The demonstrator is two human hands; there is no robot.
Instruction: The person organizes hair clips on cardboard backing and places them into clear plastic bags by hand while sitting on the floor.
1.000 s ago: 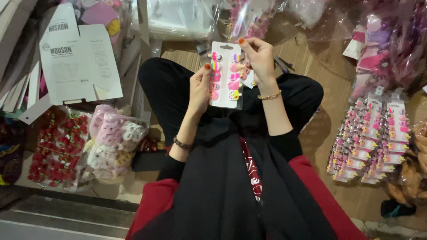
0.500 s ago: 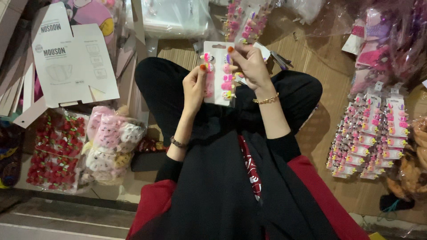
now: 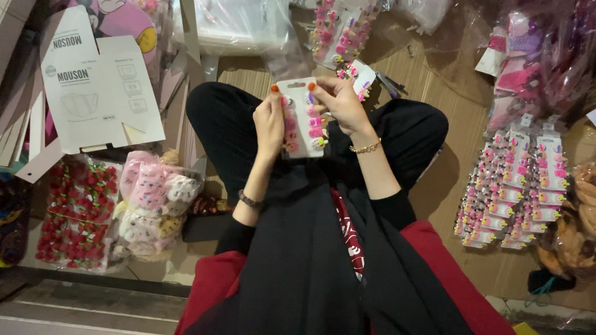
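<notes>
White card [image 3: 301, 107] of small hair clips [image 3: 316, 121] held upright over the lap, in front of black trousers [image 3: 223, 118], clear of the floor mat [image 3: 434, 87].

Left hand [image 3: 268, 124]: grip pressed onto the card's left edge, thumb up near the top corner, fingers wrapped round the front. Noted against half a second ago: now covering more of the left column of clips, with only a sliver of pink showing.

Right hand [image 3: 340, 104]: grip pinching the right edge near the top, fingertips at the upper clips of the right column. Second small clip card [image 3: 360, 75] seen just behind this hand; whether held or lying on the mat cannot be told.

Change recorded: card drawn slightly lower and closer to the body, tilted a little, both hands closed in tighter. Judged a steadier two-handed hold, with work centred on the right column.

Surroundings: loose clip cards [image 3: 338, 34] beyond the knees; fanned stack of filled cards [image 3: 521, 186] to the right; flat white carton [image 3: 99, 93], bag of pale plush pieces [image 3: 152, 198] and bag of red pieces [image 3: 77, 211] to the left.
</notes>
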